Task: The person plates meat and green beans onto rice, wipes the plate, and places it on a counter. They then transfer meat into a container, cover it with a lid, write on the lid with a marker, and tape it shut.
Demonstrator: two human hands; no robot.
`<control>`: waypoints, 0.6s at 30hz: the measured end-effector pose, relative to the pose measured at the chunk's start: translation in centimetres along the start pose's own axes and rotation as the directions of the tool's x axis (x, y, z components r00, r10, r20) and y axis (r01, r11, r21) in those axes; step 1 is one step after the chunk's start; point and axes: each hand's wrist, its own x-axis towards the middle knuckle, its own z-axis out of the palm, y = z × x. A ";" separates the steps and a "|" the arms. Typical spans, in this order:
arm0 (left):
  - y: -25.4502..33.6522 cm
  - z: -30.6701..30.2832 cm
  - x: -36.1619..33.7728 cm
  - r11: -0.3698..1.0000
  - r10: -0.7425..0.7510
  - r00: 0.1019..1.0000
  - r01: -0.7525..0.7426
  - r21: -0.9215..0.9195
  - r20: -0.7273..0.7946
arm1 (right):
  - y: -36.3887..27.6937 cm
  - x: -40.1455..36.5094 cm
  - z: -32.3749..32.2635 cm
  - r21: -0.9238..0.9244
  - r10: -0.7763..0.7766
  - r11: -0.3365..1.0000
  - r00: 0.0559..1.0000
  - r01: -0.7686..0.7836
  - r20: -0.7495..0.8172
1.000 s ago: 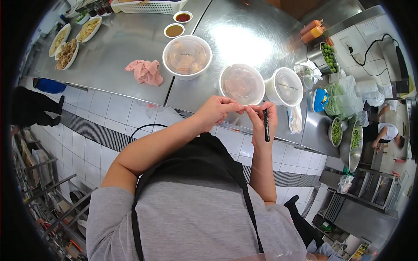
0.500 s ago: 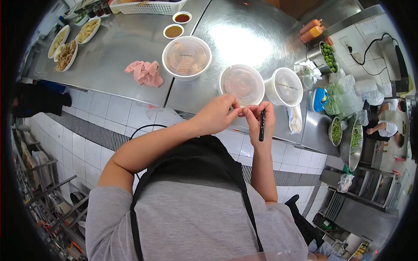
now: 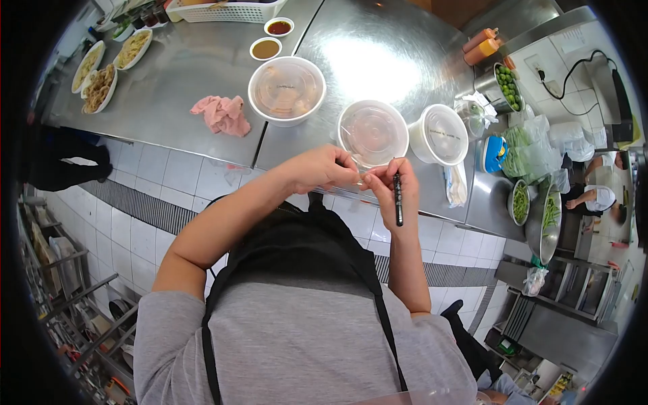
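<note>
My right hand (image 3: 397,181) holds a black marker pen (image 3: 398,210) against its fingers, the pen pointing down toward the wrist. The fingertips of my left hand (image 3: 322,167) are pinched together and meet those of my right hand. Whatever sits between the fingertips is too small to make out. Just beyond the hands stands a round white tub with a clear lid (image 3: 373,132). To its right is a second lidded tub (image 3: 442,137) with dark writing on the lid, and to the left a third lidded tub (image 3: 286,89), also marked.
A crumpled pink cloth (image 3: 221,115) and two sauce cups (image 3: 266,48) lie on the steel counter (image 3: 169,81). Food plates (image 3: 100,89) stand far left. On the right are sauce bottles (image 3: 483,50), green limes (image 3: 506,86) and bowls of cut greens (image 3: 520,204). Other people are farther off.
Both hands have drawn slightly nearer to my body and stay fingertip to fingertip. The marker has swung a little toward my body. A person at the far left has shifted.
</note>
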 end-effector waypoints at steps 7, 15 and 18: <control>0.1 0.3 -0.9 0.995 0.093 0.975 -0.082 0.062 -0.203 | -0.5 0.6 -0.2 -0.090 -0.102 0.992 0.990 0.094 -0.093; -2.1 2.0 0.2 0.911 0.410 0.873 -0.407 0.069 -0.265 | -0.7 1.0 0.6 -0.116 -0.174 0.980 0.981 0.163 -0.086; -1.4 1.8 -0.1 0.969 0.246 0.931 -0.227 0.100 -0.271 | -0.9 1.0 0.8 -0.133 -0.169 0.979 0.981 0.156 -0.096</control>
